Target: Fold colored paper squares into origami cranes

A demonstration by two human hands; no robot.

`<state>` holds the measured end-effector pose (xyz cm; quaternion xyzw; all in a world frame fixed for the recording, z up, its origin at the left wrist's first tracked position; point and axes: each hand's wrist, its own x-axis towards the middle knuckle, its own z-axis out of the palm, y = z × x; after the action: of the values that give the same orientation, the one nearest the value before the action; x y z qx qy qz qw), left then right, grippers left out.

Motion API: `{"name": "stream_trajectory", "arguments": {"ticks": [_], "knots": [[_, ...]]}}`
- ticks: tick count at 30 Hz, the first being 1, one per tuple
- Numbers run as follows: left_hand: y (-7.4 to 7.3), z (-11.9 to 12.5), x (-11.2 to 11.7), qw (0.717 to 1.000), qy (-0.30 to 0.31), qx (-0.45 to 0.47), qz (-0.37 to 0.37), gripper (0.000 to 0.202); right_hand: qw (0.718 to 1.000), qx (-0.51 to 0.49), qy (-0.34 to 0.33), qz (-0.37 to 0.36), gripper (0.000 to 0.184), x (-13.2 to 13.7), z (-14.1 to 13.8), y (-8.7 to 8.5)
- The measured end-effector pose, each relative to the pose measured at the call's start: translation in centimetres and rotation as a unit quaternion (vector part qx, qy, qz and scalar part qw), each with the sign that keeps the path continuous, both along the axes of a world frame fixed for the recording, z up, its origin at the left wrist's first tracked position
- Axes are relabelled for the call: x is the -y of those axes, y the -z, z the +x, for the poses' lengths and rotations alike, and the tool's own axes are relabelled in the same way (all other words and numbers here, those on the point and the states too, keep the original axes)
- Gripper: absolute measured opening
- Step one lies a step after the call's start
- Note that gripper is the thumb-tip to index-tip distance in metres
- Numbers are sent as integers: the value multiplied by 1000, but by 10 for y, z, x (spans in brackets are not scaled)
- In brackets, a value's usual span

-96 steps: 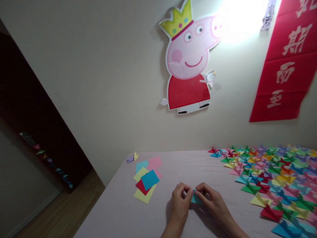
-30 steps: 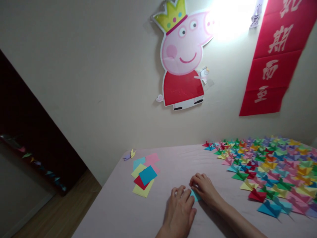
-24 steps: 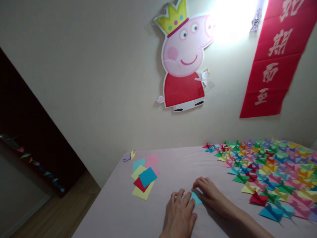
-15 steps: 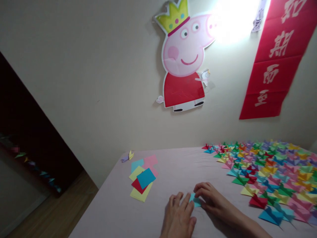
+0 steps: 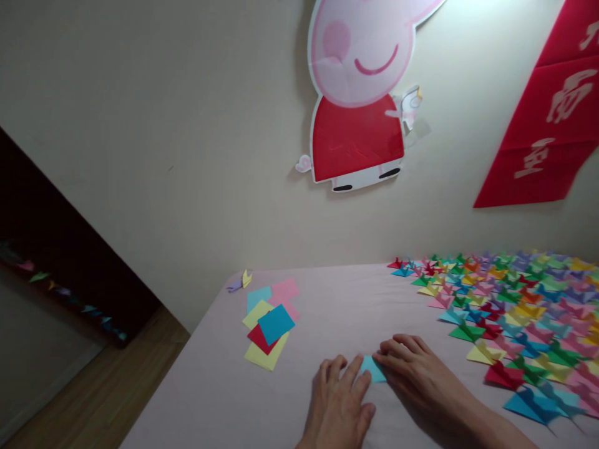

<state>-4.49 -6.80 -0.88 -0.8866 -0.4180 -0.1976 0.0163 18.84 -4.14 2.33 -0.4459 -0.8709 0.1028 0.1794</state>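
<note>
Light blue paper (image 5: 373, 371) lies on the near middle part of the pink surface (image 5: 219, 396), between the two hands. Left hand (image 5: 339, 402): fingers spread and released, palm down, tips at the paper's left side. Right hand (image 5: 423, 377): fingers bunched close together, laid along the paper's right side; thumb hidden, so can't tell if it pinches.

Change: half a second ago the right fingers were raised and curled over the paper; now they're stretched out lower and more of the paper shows. Left hand about the same. Reads as pressing the sheet flat rather than pinching it, so folding work looks mid-way; creases too small to make out.

Loose paper squares (image 5: 276, 323) overlap toward the left edge, untouched. Two small folded pieces (image 5: 246, 279) sit at the far left corner. Paper birds (image 5: 530, 312) crowd the right side in rows.
</note>
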Motion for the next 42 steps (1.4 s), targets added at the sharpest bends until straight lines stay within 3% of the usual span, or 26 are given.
{"name": "stream_trajectory", "arguments": {"ticks": [6,11,16,23,32,42], "knots": [[-3,1,2,998,-4,19,-64,45,995,-101,-16,-14,20,2,6,12],[-5,3,3,995,2,0,-96,49,993,-106,-49,-33,15,-3,-1,15],[-5,1,5,995,20,-19,-95,51,988,-129,-40,-75,17,-9,-6,11],[-4,-1,7,997,39,-9,-61,44,976,-144,56,-151,13,-12,-16,11],[-6,3,11,999,22,-22,16,38,983,-117,61,-125,14,-11,-21,12],[-16,9,8,999,34,-3,-40,32,982,-120,71,-127,11,-13,-23,14]]}}
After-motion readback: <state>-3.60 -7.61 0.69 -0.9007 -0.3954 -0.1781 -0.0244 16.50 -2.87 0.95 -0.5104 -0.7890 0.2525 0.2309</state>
